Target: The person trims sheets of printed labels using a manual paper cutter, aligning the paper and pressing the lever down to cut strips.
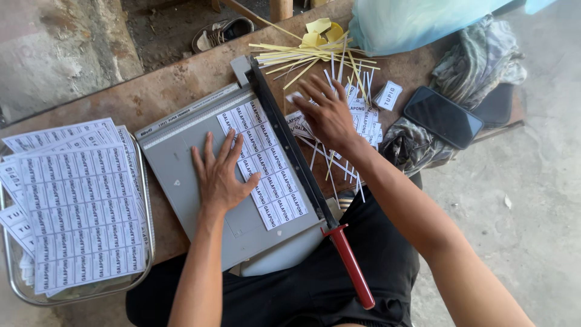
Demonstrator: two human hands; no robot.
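Worn brown wooden table (181, 85) over a concrete floor held everything. Grey paper trimmer (181, 175) sat at the table's near edge, partly over the person's lap, blade arm down, its red handle (354, 266) pointing toward the person. Printed label sheet (266, 163) lay flat on the trimmer bed, right edge against the blade. Left hand (221, 175) was open, palm down, fingers spread, pressing on the sheet's left part and the bed. Right hand (327, 115) was open too, fingers splayed, resting on a loose heap of cut label slips (363, 118) just right of the blade; gripping nothing that could be seen. Thin white offcut strips (330, 163) were scattered under and near that wrist.

Farther out: yellow paper strips (302, 54) piled at the table's far edge, beyond the trimmer head. One small stack of cut labels (387, 95) beside the slips. Black phone (443, 117) lay face up on crumpled patterned cloth (478, 60) at the right end. Pale blue plastic bag (411, 21) behind it. At left, a metal tray (148, 242) held uncut label sheets (78, 206), stacked and fanned. Shoe (221, 31) on the ground past the table.
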